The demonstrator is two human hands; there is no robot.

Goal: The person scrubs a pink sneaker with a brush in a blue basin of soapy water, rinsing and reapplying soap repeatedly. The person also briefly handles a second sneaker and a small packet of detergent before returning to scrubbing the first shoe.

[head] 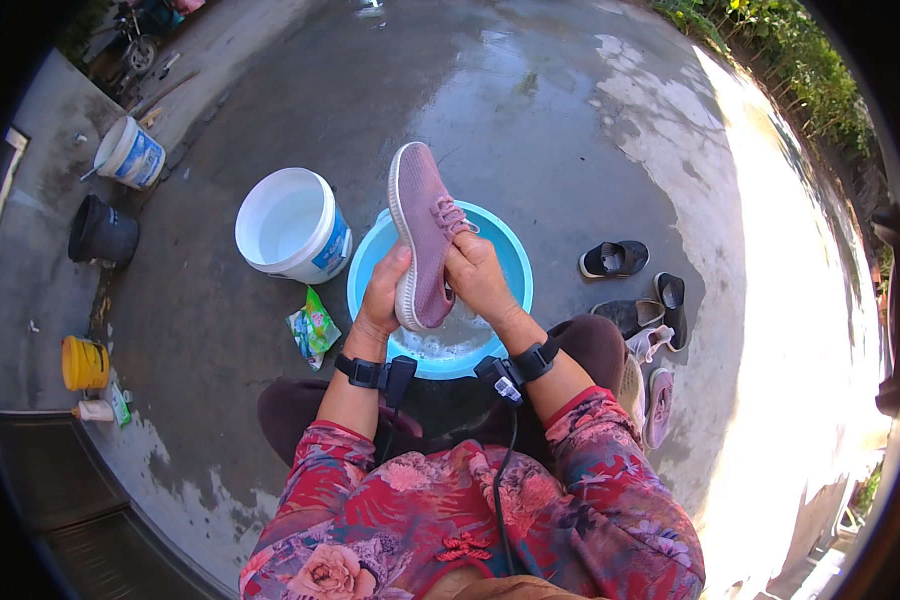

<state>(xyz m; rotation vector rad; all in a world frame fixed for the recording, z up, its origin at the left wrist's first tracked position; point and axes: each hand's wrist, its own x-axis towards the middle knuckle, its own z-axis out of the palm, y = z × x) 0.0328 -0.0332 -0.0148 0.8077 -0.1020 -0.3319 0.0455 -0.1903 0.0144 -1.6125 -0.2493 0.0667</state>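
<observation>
A pink knit lace-up sneaker with a white sole is held up, toe pointing away from me, over a light-blue plastic basin. My left hand grips the sole side near the heel, its thumb against the edge. The fingers of my right hand are at the shoe's collar, just below the laces; some fingertips are hidden there. Sudsy, cloudy water shows in the basin beneath the heel. Black straps with small devices circle both my wrists.
Left of the basin stand a white bucket of water and a green detergent bag. Several shoes, including a black one and a pink one, lie right. Along the left wall are a labelled bucket, black bucket and yellow bucket.
</observation>
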